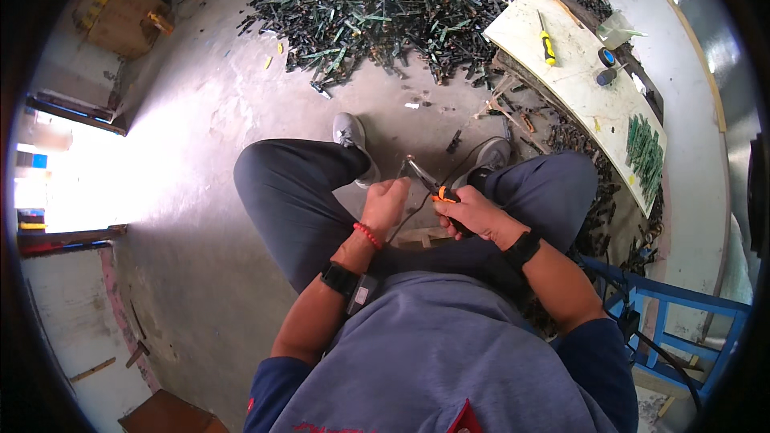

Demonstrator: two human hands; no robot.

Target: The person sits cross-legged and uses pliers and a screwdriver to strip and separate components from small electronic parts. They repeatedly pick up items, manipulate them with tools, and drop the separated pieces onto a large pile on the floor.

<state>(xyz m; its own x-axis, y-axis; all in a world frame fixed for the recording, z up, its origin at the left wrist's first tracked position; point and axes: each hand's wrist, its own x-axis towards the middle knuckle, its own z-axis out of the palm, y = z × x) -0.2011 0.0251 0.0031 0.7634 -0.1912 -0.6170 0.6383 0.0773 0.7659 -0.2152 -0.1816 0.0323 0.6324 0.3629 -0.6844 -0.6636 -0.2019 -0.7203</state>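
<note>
Both hands meet between the knees: right hand (469, 212) grips orange-handled pliers (437, 192), long axis pointing up-left; left hand (387, 202), clenched, pinches something small and unclear at the tips.

A grey concrete floor (200, 192) carries a heap of dark strips (385, 8).

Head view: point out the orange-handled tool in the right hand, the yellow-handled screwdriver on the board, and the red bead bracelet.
orange-handled tool (443, 195), head view, on the orange grip by the right hand.
yellow-handled screwdriver (548, 46), head view, on its yellow handle.
red bead bracelet (367, 234), head view, beads across the left wrist.
</note>
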